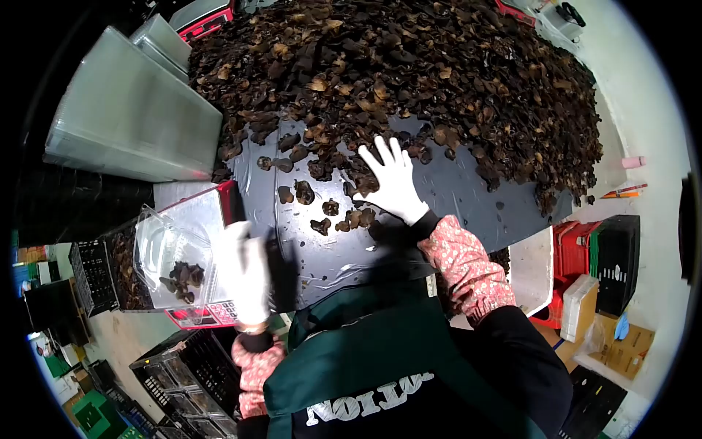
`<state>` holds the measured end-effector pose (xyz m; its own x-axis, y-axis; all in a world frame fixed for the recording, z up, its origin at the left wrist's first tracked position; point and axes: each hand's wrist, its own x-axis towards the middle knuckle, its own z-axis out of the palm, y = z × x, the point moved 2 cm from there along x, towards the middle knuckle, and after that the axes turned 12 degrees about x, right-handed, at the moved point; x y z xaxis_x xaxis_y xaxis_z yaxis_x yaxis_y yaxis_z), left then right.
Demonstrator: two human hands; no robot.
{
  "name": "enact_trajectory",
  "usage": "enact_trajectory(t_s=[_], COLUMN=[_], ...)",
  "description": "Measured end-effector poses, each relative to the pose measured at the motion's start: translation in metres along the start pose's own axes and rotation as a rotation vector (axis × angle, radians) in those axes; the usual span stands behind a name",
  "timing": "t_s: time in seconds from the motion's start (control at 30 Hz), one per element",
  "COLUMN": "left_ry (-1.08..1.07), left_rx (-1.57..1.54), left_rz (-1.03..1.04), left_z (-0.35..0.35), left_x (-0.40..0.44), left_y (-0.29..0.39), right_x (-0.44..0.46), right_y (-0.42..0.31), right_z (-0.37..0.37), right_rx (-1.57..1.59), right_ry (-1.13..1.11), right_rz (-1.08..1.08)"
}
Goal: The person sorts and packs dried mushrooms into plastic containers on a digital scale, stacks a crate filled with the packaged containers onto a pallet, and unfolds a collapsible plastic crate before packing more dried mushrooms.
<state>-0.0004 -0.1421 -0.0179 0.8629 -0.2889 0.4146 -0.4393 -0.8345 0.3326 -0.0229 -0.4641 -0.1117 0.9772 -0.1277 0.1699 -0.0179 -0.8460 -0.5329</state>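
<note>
My right hand (395, 184), in a white glove, lies spread with its fingers apart over the dark plastic-covered table (461, 201). Its thumb is beside some loose wood ear mushrooms (303, 192); a large heap of them (409, 66) covers the far part of the table. At the left, my left hand (246, 274), also white-gloved, is blurred by motion, so I cannot tell how its fingers are set. It is next to a red and silver scale (197, 212). On that scale sits a clear plastic clamshell box (157, 249) with a few mushrooms (186, 276) inside.
Tall stacks of clear plastic boxes (135, 117) stand at the back left. Black crates (186, 369) are below on the left. On the right are a white tub (532, 271), a red crate (574, 252) and a cardboard box (625, 344). Another scale (205, 18) shows at the far left.
</note>
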Motion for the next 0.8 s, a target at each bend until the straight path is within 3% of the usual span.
enact_trajectory(t_s=[0.03,0.1,0.17,0.23,0.43,0.53,0.57,0.67,0.8], left_ry=[-0.052,-0.3,-0.379,-0.501,-0.394,-0.381,-0.377,-0.352,-0.367], left_rx=[-0.093,-0.107,-0.137,-0.042,-0.053,-0.036,-0.04,-0.037,-0.04], left_rz=[0.132,0.106,0.09,0.062,0.02,0.002,0.002,0.092,0.111], left_z=[0.027,0.07,0.112,0.131,0.155,0.158,0.159,0.156,0.157], left_x=[-0.004,-0.017,-0.027,-0.025,-0.018,-0.018,-0.019,-0.019,-0.017], left_y=[0.016,0.044,0.051,0.057,0.052,0.049,0.049,0.051,0.05], right_x=[0.008,0.018,0.019,0.017,0.018,0.021,0.025,0.032,0.031], right_y=[-0.009,-0.012,-0.018,-0.009,0.013,0.028,0.031,0.031,0.023], right_z=[-0.003,-0.001,-0.006,0.0,-0.002,0.003,0.003,-0.006,-0.004], right_rx=[-0.101,-0.055,-0.091,0.031,0.278,0.475,0.477,0.54,0.792], right_ry=[-0.051,-0.204,-0.183,-0.322,0.095,0.102,0.158,0.12,0.087], right_rz=[-0.055,-0.132,-0.179,-0.178,-0.209,0.113,0.032,0.15,0.133])
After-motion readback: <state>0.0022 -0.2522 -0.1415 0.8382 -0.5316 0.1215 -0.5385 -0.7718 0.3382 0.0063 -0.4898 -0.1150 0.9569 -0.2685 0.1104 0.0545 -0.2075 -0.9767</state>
